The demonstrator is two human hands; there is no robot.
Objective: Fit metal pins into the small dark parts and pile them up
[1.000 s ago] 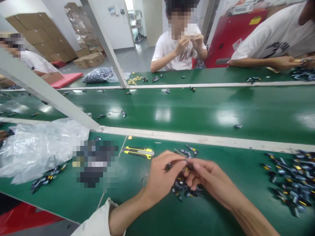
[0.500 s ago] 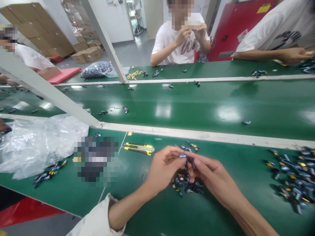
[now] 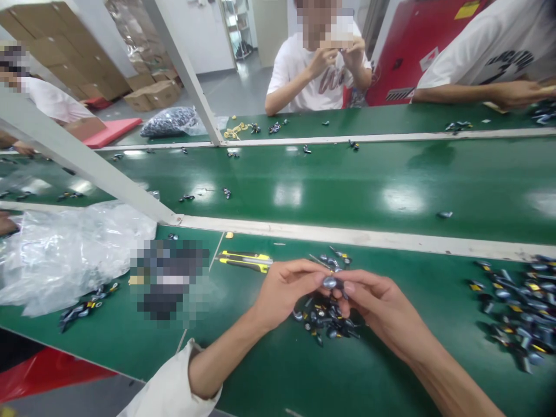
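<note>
Seemingly, the left hand and right hand pinch a small dark part between curled fingertips.

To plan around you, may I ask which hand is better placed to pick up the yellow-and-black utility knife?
Probably the left hand: it is nearer the yellow-and-black utility knife, while the right hand is farther away. Both pinch one small dark metal part.

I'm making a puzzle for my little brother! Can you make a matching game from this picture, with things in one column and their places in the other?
Things:
1. Yellow-and-black utility knife
2. Crumpled clear plastic
3. Big heap of small dark parts
4. Small shiny dark part

Places:
A. Between the left hand and right hand
B. Right side of the green work surface
C. Just beyond the hands, to their left
D. Far left of the work surface

Pairs: 1-C, 2-D, 3-B, 4-A
</note>
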